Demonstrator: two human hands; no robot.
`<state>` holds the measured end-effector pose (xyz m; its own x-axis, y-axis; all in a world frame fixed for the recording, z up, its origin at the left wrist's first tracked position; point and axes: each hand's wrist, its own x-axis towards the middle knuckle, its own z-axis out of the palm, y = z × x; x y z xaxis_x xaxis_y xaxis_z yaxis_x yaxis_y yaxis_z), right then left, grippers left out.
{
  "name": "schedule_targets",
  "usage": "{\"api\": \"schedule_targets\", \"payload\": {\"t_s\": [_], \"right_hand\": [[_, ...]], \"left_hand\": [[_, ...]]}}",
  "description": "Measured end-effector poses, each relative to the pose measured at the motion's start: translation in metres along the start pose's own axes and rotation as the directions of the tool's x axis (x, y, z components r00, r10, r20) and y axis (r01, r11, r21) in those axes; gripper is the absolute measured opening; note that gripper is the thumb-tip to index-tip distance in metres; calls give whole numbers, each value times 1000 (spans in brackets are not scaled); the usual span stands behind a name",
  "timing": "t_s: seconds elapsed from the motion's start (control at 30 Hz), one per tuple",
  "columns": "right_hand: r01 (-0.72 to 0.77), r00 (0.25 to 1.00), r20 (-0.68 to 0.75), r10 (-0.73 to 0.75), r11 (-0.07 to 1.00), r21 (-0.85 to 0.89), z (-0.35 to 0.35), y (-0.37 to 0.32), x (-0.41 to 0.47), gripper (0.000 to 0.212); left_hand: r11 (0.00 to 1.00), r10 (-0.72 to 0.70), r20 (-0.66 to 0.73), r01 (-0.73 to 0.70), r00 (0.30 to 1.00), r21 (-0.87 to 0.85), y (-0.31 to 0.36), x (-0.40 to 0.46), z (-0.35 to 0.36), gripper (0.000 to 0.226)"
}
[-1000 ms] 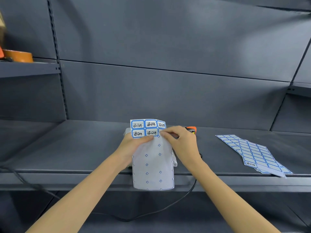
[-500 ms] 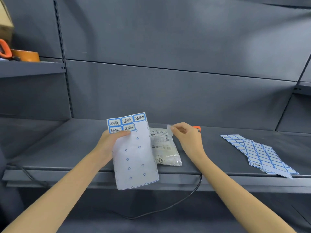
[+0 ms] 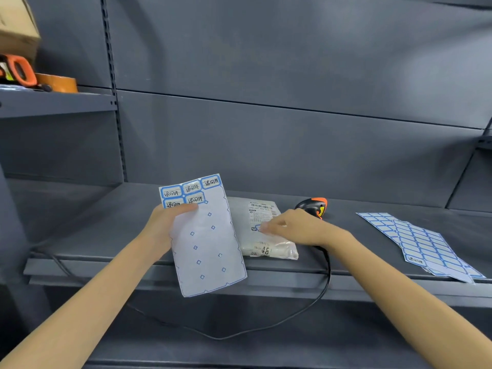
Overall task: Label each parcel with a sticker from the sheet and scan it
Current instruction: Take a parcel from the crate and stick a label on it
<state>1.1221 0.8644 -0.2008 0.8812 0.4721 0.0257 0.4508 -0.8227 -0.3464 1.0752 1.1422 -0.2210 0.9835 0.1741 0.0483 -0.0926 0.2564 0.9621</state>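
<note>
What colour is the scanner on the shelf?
The scanner is black with an orange top, in the head view.

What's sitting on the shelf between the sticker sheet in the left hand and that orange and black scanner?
In the head view, the parcel lies flat between the sticker sheet and the scanner, with the right hand pressing a sticker onto its label.
</note>
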Motion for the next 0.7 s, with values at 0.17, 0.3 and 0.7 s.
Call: {"api": "schedule_targets", "payload": {"t_s": [0.17,0.3,0.7], "right_hand": [[49,981,-174,81,771,635,-1,-24,8,27],[30,987,-126,103,645,764,12,-41,11,32],[-136,742,-398,539,703,698,-62,106,-56,14]], "left_hand": [[999,16,85,-14,996,-35,7,-3,23,32],[999,24,125,-18,992,-49,8,-1,45,30],[919,85,-85,-46,993,393,-19,26,46,22]]}}
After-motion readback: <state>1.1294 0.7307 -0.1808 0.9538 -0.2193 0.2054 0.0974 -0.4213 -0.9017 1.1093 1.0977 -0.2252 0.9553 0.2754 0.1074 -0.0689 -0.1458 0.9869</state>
